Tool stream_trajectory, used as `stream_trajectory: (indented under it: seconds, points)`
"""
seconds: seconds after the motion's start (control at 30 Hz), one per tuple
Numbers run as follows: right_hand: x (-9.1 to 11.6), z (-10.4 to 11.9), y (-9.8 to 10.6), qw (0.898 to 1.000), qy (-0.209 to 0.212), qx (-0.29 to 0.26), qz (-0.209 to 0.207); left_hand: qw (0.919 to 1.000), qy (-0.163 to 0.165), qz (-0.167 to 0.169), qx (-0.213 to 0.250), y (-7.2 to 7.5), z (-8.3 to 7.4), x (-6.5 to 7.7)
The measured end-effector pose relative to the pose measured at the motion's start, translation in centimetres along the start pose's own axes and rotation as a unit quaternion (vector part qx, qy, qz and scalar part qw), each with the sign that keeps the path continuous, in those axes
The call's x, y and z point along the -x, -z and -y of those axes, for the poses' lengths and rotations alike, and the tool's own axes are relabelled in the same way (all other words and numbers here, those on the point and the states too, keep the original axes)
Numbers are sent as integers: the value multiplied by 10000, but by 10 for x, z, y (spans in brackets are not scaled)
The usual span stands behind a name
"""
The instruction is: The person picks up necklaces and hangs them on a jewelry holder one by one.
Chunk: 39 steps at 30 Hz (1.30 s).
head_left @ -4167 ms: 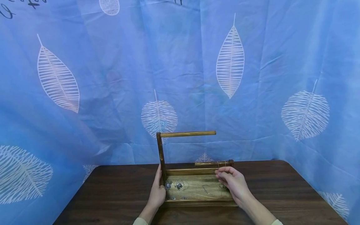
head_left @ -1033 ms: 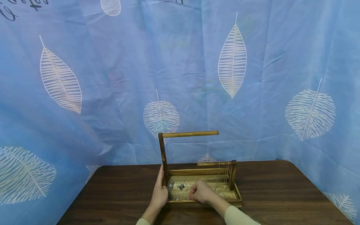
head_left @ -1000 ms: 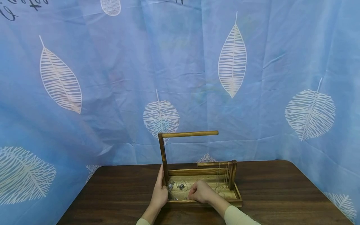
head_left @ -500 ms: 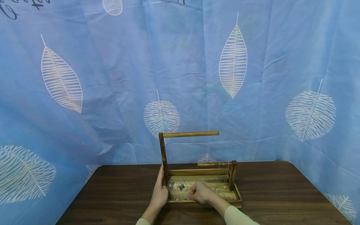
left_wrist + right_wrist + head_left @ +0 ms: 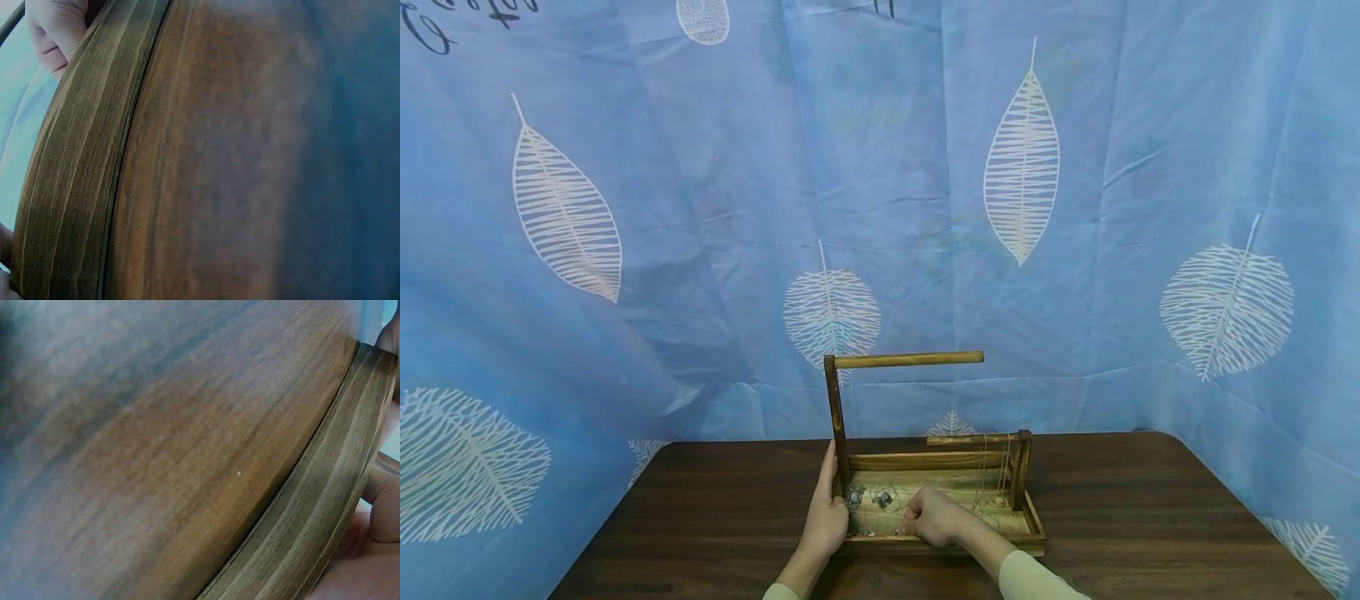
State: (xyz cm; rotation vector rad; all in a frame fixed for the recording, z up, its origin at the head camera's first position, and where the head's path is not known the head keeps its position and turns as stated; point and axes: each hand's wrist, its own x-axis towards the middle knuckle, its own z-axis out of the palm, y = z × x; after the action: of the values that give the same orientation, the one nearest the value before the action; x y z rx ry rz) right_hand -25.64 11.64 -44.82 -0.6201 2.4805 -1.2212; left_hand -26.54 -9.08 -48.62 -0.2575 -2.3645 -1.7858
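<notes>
A wooden jewelry stand [image 5: 910, 360] has a tray base, a tall left post with a top bar, and a shorter bar at right. My left hand [image 5: 826, 521] holds the tray's left end, fingers along the outer side and thumb at the rim. Inside the tray's front wall, the curled right hand [image 5: 934, 518] has thumb and fingertips together on a small shiny piece of jewelry [image 5: 897, 531]; its kind is too small to make out. Thin necklaces [image 5: 983, 467] hang from the lower bar. Tangled silvery jewelry [image 5: 884, 498] lies left of the right hand.
The stand rests on a dark wood table [image 5: 1120, 517]. Behind it hangs a blue curtain [image 5: 910, 192] with white leaf prints. The tray's front wall [image 5: 312, 519] stands close below the right hand in the right wrist view.
Earlier, the right hand was at the lower bar with a thin chain; it has since moved left and down into the tray, leaving necklaces hanging. Over the last second the hands barely move.
</notes>
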Motion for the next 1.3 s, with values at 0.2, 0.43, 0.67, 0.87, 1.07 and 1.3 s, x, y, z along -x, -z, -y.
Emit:
stream_trajectory:
  seconds: [0.2, 0.43, 0.67, 0.87, 1.07, 1.3]
  points:
    - [0, 0, 0, 9999, -46, 117, 75, 10000, -10, 1, 33, 0, 0, 1]
    - [2, 2, 0, 9997, 42, 171, 161, 9999, -32, 44, 106, 1, -2, 1]
    - [5, 2, 1, 9999, 58, 24, 94, 10000, -4, 35, 34, 1, -1, 0]
    - [7, 7, 2, 9996, 154, -247, -16, 10000, 10, 36, 16, 1, -1, 1]
    - [7, 13, 2, 9968, 586, -507, -214, 10000, -23, 77, 17, 2, -2, 1]
    - [8, 24, 3, 9895, 610, -1260, -351, 9999, -57, 89, 88, 1, 1, 2]
